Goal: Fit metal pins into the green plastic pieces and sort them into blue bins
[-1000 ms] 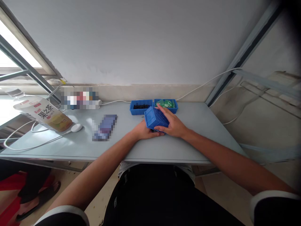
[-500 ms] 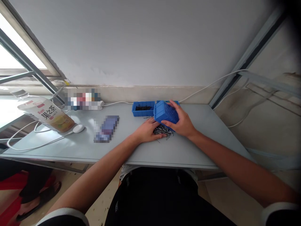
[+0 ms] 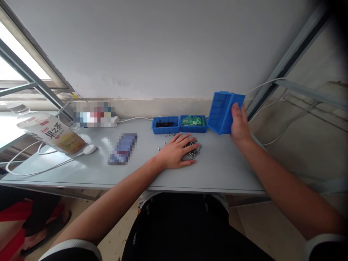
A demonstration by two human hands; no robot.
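Note:
My left hand (image 3: 179, 150) lies flat with fingers spread over a pile of small silvery metal pieces (image 3: 194, 153), which look like rivets or nails. Part of the pile is hidden under the palm. A few loose pieces lie just beyond the fingers and to their left. My right hand (image 3: 240, 121) grips a blue plastic bin (image 3: 221, 112) by its side, tilted and raised above the right part of the table; the visible inside holds nothing. Behind the pile stand a blue bin with dark screw-like pieces (image 3: 165, 130) and another blue bin with green contents (image 3: 193, 128).
On the grey table (image 3: 220, 170) a blurred phone-like object (image 3: 123, 149) lies left of my hands. Farther left are a tilted drink bottle (image 3: 51, 130), a white cable with a round end (image 3: 89, 149) and a power strip (image 3: 115, 121). At lower left, another person's foot (image 3: 35, 237) shows.
My right hand has lifted the blue bin away from the pile, up and to the right. My left hand has spread flat over the metal pieces. The green-filled bin behind is now uncovered.

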